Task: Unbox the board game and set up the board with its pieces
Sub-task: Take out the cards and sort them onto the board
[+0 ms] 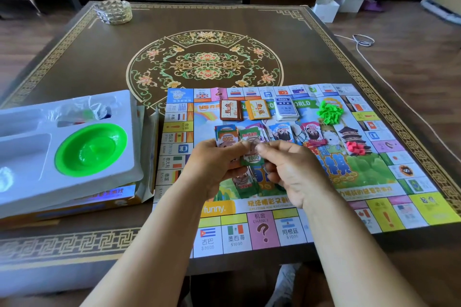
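You are holding a stack of play money (250, 157) over the board (389, 182) near the counter's (99, 62) front edge, left hand (214, 167) gripping it, right hand's (291, 169) fingers pinching the top note.

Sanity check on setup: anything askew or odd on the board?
Mostly tidy. The board overhangs the near edge of the table. The green houses lie in a loose heap and the red pieces are scattered, not lined up. Both hands, left hand and right hand, hold the banknotes. Card decks sit square.
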A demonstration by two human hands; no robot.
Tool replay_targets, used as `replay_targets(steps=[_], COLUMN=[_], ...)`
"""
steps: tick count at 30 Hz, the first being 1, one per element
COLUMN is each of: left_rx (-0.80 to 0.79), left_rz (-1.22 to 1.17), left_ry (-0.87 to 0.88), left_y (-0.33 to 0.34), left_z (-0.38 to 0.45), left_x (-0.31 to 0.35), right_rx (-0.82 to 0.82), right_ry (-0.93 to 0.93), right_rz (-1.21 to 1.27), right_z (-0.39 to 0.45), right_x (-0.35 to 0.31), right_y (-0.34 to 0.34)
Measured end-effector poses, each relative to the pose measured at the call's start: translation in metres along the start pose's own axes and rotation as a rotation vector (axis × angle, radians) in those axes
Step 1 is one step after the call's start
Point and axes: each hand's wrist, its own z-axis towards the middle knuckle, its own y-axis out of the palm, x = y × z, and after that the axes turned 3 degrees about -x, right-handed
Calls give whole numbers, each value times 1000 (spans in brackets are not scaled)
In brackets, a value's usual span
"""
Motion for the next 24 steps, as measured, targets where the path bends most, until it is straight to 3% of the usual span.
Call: replay_targets(steps=[5,11,16,18,21,24], left_rx=[24,105,57,39,33,0], left_rz=[-30,-103,-97,-89,-74,-65], left_ry=[4,-25,-31,-25,-16,-27], left_y=[-11,-21,-21,-19,-13,-6], left_z=[1,7,4,3,1,-1], left_x=[6,10,8,7,3,-1], right_rx=[72,31,23,41,50,-6], right_ry=[-61,-68,-77,-128,-209,-182], right_rz=[-172,-557,-745,-704,-435,-234], right_z=[-2,-2,-3,-4,-2,-2], right_x=[-2,12,14,11,7,7], right_y=[-4,5,10,9,11,15])
